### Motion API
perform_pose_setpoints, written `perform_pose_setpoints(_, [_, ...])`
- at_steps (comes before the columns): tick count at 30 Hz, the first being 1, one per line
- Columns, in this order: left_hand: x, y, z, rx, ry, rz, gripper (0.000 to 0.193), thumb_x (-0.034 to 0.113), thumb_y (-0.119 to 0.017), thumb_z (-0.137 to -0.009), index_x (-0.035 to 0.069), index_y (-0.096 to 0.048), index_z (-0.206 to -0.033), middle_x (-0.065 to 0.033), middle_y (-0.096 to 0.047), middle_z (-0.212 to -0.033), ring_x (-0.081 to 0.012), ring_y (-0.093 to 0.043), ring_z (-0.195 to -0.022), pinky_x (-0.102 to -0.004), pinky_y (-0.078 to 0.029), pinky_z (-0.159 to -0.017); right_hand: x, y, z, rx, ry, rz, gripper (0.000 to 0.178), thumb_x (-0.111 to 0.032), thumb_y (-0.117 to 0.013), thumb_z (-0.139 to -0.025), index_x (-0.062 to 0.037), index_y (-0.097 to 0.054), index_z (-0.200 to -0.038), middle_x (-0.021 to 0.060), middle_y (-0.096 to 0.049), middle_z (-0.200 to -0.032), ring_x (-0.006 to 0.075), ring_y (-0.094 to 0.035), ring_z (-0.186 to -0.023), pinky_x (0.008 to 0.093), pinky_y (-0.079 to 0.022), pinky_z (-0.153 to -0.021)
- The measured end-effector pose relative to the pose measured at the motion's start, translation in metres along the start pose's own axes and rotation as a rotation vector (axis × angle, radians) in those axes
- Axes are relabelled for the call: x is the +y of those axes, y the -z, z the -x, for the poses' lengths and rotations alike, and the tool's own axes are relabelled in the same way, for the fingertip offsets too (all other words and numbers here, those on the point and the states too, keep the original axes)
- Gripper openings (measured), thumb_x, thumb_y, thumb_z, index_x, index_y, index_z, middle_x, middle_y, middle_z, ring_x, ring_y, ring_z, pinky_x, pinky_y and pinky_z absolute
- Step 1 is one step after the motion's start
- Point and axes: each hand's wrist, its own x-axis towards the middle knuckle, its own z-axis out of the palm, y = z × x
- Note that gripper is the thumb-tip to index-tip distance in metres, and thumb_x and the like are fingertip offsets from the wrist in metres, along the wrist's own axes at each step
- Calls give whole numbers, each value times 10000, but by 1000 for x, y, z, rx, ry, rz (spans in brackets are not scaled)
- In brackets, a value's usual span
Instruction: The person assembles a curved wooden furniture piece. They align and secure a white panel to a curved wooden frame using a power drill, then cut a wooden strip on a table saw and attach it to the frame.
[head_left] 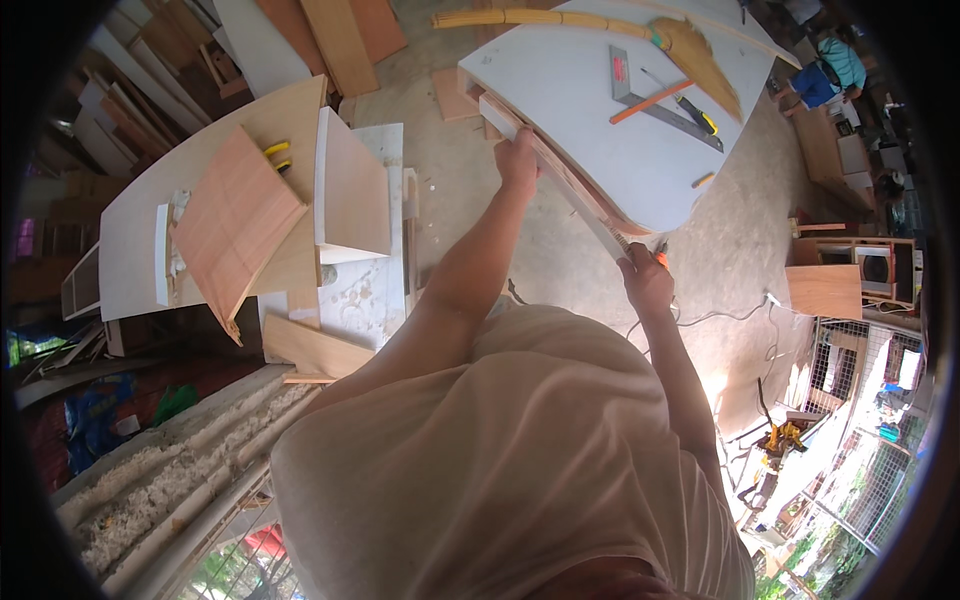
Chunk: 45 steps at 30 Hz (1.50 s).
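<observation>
A long, narrow strip of board (580, 200) with a white face runs along the near edge of the white-topped table (540, 75). My left hand (517, 162) is closed around the strip toward its far left part. At its near right end, my right hand (648, 280) is closed, with a small orange-and-dark tool (661, 258) showing beside the fingers. Its kind is too small to make out. On the tabletop lie a metal square (660, 112), a flat orange-brown stick (650, 102), a yellow-and-black-handled tool (697, 115) and a straw broom (695, 60).
To the left, wooden panels (240, 215) and a white-edged box (355, 185) rest on a work surface. More boards (150, 100) lean at the back left. A cable (720, 318) crosses the concrete floor at right. A person in a teal top (842, 65) is at the far right.
</observation>
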Motion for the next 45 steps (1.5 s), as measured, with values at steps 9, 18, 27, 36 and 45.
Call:
perform_pose_setpoints(9, [13,-6,-17,133,-114,127,508,353,-621,-873,-102,-559,-1093,-173,-627,-994,-259,-623,-849,-383,-503,-609,-4,1,-21,-69,75,17,298,-252,-684,-855,-88,-590,-1086,151,-695,-909,350,-680,-823,469,-531,-695])
perform_pose_setpoints(18, [7,-9,-36,288,-239,-141,851,495,-522,-916,-124,-298,-1456,-310,-432,-1440,-386,-433,-1348,-376,-337,-1115,43,2,-24,115,-74,-432,364,-264,-646,-912,-15,-577,-1169,165,-700,-979,321,-682,-886,419,-503,-817])
perform_pose_setpoints(27, [3,-9,-41,415,-224,-165,858,574,-510,-899,-98,-398,-1422,-296,-460,-1425,-374,-425,-1360,-386,-329,-1122,70,46,-93,-269,-902,-1750,405,-328,-468,-1022,21,-454,-1226,108,-580,-1154,186,-568,-877,340,-467,-712])
perform_pose_setpoints(36, [-1,-9,-45,431,-211,-80,874,603,-545,-865,-91,-455,-1389,-275,-530,-1367,-369,-489,-1306,-384,-361,-1092,90,32,-113,-375,-1055,-1498,371,-368,-311,-1066,-141,-445,-1327,50,-585,-1231,183,-585,-1045,338,-281,-665])
perform_pose_setpoints(45, [0,-12,-51,493,-213,-4,823,589,-581,-861,-96,-532,-1313,-270,-620,-1240,-351,-575,-1204,-377,-425,-1012,94,36,-114,-383,-1049,-1494,378,-355,-318,-1068,-111,-445,-1326,52,-598,-1222,198,-605,-1094,333,-311,-721])
